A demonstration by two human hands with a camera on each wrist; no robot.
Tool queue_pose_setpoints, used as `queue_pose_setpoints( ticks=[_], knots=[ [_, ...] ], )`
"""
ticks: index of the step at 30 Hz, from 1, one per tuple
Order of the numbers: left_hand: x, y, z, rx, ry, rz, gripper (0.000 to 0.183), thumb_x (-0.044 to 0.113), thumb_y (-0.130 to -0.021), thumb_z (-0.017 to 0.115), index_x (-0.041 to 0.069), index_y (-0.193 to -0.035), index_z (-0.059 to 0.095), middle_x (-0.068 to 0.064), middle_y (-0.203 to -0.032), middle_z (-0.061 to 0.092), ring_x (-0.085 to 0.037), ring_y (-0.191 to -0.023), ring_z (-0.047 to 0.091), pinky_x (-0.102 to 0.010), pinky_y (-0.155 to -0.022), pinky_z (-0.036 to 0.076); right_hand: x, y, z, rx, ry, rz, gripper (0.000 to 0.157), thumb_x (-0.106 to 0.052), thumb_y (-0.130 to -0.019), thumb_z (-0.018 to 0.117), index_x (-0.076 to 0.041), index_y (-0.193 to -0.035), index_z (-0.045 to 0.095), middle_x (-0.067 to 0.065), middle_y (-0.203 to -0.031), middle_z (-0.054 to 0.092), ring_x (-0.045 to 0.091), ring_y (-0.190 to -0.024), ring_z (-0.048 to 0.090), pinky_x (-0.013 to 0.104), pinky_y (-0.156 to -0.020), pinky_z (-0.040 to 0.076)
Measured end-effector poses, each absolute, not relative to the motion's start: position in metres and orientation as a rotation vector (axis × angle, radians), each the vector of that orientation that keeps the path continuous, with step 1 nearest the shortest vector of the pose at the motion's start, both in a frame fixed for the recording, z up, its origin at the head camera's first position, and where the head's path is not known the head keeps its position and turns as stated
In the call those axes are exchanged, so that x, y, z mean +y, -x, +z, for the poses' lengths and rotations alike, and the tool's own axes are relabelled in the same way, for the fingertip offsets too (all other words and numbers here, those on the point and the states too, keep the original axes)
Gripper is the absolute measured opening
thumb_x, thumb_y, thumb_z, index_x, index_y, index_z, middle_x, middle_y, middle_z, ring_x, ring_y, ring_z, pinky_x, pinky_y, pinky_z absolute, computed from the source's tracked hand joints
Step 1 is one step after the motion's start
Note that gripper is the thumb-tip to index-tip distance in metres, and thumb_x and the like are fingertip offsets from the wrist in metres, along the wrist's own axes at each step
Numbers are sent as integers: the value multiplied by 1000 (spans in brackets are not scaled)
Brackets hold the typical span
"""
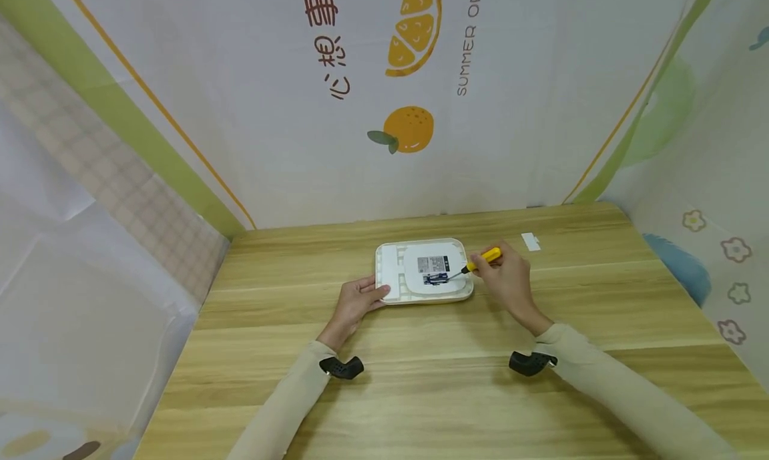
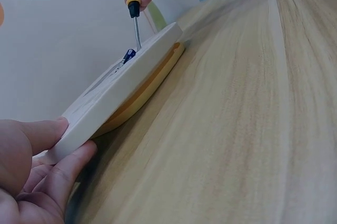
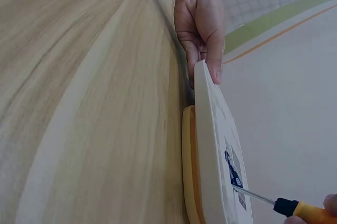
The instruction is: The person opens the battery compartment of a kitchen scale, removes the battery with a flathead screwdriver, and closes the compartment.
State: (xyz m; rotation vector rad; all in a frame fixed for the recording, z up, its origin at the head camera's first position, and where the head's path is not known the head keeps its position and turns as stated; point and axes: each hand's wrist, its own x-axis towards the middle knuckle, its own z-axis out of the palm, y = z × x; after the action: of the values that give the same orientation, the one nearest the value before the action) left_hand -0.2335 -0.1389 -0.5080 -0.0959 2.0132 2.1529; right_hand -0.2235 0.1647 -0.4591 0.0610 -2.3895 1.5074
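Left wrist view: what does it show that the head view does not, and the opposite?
Only the left wrist view shows the yellow lower part under the white device. Only the head view shows the small white piece on the table and the beige sleeves. Both show the left hand pinching the white device's edge and the right hand holding a yellow-handled screwdriver, its tip by the dark-blue battery.

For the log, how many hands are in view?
2. The left hand grips the near-left corner of the white device; the right hand holds the yellow screwdriver, tip at a dark blue battery. No other hand shows.
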Motion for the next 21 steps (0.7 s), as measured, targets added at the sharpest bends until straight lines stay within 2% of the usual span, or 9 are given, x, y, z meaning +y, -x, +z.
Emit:
queue_pose_setpoints(
  ticks=[2,9,15,21],
  knots=[
    [-139,233,-507,2012,107,2152,49,-3,-95,70,-17,-138,51,-32,-119,67,-11,-80,71,-23,-73,63,166,224,-460,-2391,-39,1535,24,-14,-98,71,7,-106,62,27,-99,73,35,-81,76,19,-60,61],
    [-140,232,-508,2019,79,2162,49,-2,-95,69,-19,-137,51,-32,-119,67,-12,-83,72,-24,-74,63,173,228,-466,-2365,57,1662,30,-19,-99,71,7,-110,61,28,-105,72,32,-84,76,37,-71,64],
    [-139,233,-508,2015,89,2167,48,-3,-95,69,-18,-137,52,-30,-117,69,-13,-85,72,-24,-74,63,179,231,-473,-2304,90,1778,32,-17,-98,71,10,-111,60,31,-108,71,33,-84,76,37,-73,63],
    [-138,233,-506,2013,105,2162,48,-3,-95,70,-17,-136,53,-30,-118,69,-13,-84,72,-24,-75,63,183,232,-478,-2295,148,1800,31,-17,-99,71,9,-111,61,29,-108,72,25,-81,77,36,-74,63]
  ],
)
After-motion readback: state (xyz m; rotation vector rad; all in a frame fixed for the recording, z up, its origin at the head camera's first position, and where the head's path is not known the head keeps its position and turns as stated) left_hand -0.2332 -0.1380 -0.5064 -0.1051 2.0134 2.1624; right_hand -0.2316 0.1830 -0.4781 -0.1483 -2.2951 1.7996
